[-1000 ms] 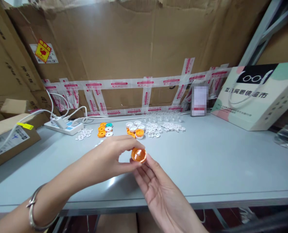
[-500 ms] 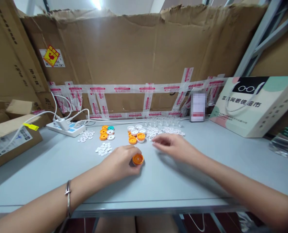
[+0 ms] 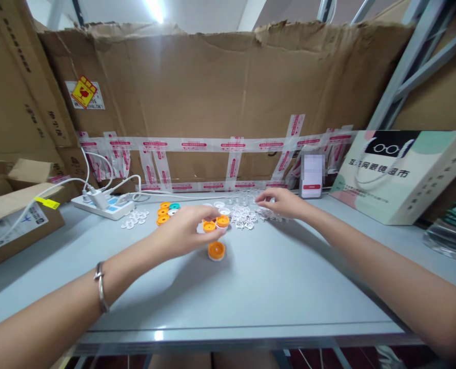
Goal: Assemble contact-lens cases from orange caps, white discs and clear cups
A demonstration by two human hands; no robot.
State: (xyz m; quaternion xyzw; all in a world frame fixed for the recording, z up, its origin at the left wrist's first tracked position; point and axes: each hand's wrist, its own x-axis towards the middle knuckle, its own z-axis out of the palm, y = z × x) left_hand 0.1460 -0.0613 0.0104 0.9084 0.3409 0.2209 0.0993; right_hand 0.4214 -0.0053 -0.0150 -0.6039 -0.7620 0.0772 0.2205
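An orange cap [image 3: 216, 250] stands alone on the grey table [image 3: 289, 277], with no hand touching it. My left hand [image 3: 183, 231] hovers just above and left of it. Its fingers are loosely spread and hold nothing, and the tips reach toward a cluster of orange and white caps [image 3: 217, 220]. My right hand [image 3: 280, 202] is stretched out to the pile of small clear and white ring pieces [image 3: 246, 211]. Its fingertips are bent down and pinched together at the pile's far edge; what they hold is too small to see.
Another group of orange, teal and white caps [image 3: 166, 209] and small white discs [image 3: 133, 218] lie left of centre. A power strip [image 3: 102, 205] with cables sits at back left beside a cardboard box [image 3: 12, 220]. A printed paper bag [image 3: 400, 171] leans at right. Cardboard walls the back.
My left hand set the orange cap down on the table, let go and lifted toward the cap cluster. My right hand left the cap and reached out to the ring pile.
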